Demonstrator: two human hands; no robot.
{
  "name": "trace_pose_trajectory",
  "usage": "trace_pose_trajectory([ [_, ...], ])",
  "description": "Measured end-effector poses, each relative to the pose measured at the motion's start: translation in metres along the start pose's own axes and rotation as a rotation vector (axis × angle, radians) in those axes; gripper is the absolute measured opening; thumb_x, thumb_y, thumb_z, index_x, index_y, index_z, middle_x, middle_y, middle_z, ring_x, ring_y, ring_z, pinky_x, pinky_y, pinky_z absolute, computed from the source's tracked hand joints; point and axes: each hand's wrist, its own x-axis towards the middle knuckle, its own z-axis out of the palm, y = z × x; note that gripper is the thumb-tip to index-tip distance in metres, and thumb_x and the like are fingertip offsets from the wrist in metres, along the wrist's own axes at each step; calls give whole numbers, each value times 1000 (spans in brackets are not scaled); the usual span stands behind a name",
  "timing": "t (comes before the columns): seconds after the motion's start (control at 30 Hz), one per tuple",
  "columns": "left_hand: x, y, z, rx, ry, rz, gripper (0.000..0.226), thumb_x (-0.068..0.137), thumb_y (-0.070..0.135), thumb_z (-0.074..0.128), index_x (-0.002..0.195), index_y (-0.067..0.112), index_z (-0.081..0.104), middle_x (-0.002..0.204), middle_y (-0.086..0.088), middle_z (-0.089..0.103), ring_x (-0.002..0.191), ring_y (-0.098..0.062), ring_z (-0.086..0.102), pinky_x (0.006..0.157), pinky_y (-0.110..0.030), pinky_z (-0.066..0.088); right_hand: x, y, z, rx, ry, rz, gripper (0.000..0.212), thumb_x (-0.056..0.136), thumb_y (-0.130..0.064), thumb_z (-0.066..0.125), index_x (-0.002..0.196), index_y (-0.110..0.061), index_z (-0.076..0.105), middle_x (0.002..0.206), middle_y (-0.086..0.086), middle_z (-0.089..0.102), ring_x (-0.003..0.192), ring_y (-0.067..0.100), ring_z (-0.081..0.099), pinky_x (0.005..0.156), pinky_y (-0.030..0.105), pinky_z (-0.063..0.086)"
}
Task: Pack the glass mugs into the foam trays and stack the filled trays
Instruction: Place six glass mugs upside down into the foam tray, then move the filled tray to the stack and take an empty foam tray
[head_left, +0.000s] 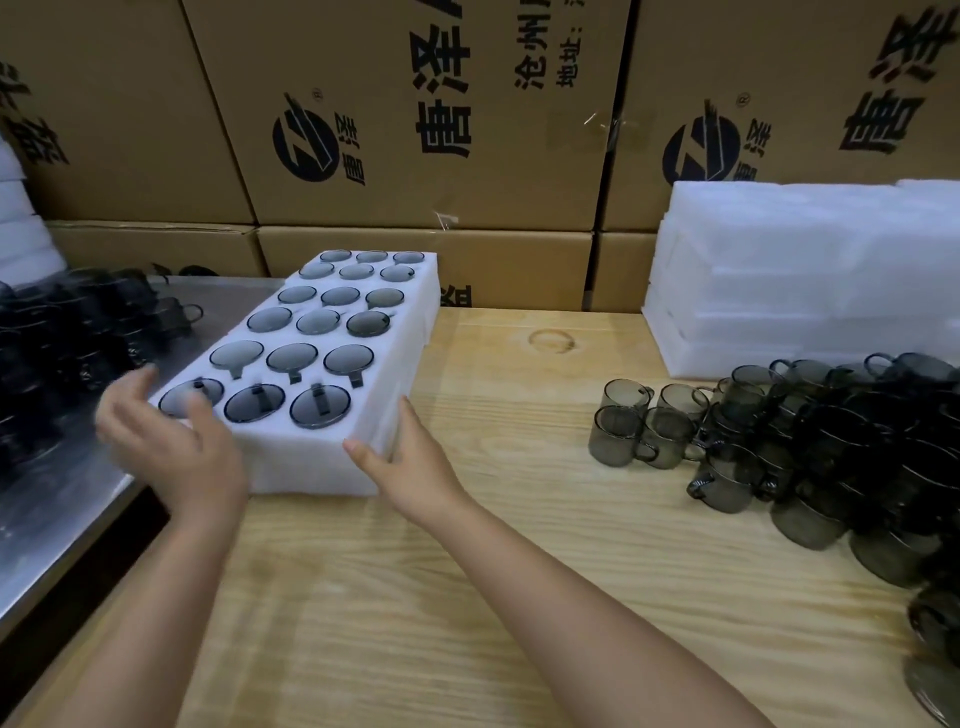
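A white foam tray lies on the wooden table, every pocket filled with a smoky grey glass mug. My right hand presses against the tray's near right corner, thumb on the front face and fingers along the right side. My left hand is blurred at the tray's near left corner, fingers spread, touching or just off the foam. Loose grey mugs crowd the right side of the table.
A stack of white foam trays stands at the back right. More dark mugs sit on a steel surface to the left. Cardboard boxes form a wall behind.
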Motion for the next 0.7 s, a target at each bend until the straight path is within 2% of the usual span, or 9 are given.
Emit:
trace_pose_trajectory([
  [0.07,-51,34,3,-131,-74,229,40,91,17,43,122,-7,48,124,-26,48,120,-32,40,108,-32,26,-10,7,-16,-37,96,-36,60,87,-35,64,138,-18,38,137,-2,47,123,7,42,90,6,29],
  [0.13,-106,63,11,-227,-249,298,36,90,18,43,116,-4,52,115,-15,52,114,-27,44,105,-24,28,-18,13,-39,-108,178,-52,57,89,-26,61,139,-14,38,140,1,46,129,12,39,97,12,27],
  [0.2,-155,86,19,-290,-482,176,33,88,21,44,114,4,56,111,-2,54,109,-20,49,100,-22,34,-25,14,-67,-158,238,-70,50,90,-18,57,138,-14,42,138,1,47,129,14,40,105,21,30],
  [0.27,-190,94,30,-280,-697,10,27,89,16,51,114,10,58,108,5,58,106,-19,55,94,-31,42,-31,11,-103,-224,308,-98,42,91,-14,55,132,-16,48,133,-3,51,124,12,44,103,24,33],
  [0.33,-208,92,39,-175,-814,-67,33,89,10,57,122,12,56,109,6,58,107,-18,57,93,-33,43,-35,5,-144,-297,392,-140,35,91,-13,54,126,-16,54,127,-4,55,117,11,47,98,23,35],
  [0.43,-209,84,43,-84,-869,-103,38,88,14,59,126,11,54,109,1,61,105,-20,57,94,-33,42,-28,-6,-207,-444,544,-197,32,90,-11,54,122,-13,57,124,0,56,115,12,46,93,16,28],
  [0.5,-207,82,44,-9,-910,-6,29,87,16,57,115,8,62,106,-3,66,102,-24,58,92,-34,41,-11,-12,-253,-596,646,-205,38,89,-11,54,126,-9,52,130,6,52,123,20,42,100,22,26],
  [0.6,-207,84,47,62,-919,83,19,84,17,61,99,10,69,99,-2,68,98,-26,60,89,-35,41,23,-21,-321,-855,750,-77,61,88,-20,58,142,-8,32,148,10,33,136,29,25,111,38,22],
  [0.7,-207,83,51,102,-920,139,21,82,22,57,95,12,71,95,0,68,96,-25,60,86,-37,41,47,-21,-373,-1053,708,116,82,89,-32,59,150,-15,8,159,1,6,144,33,4,113,48,19],
])
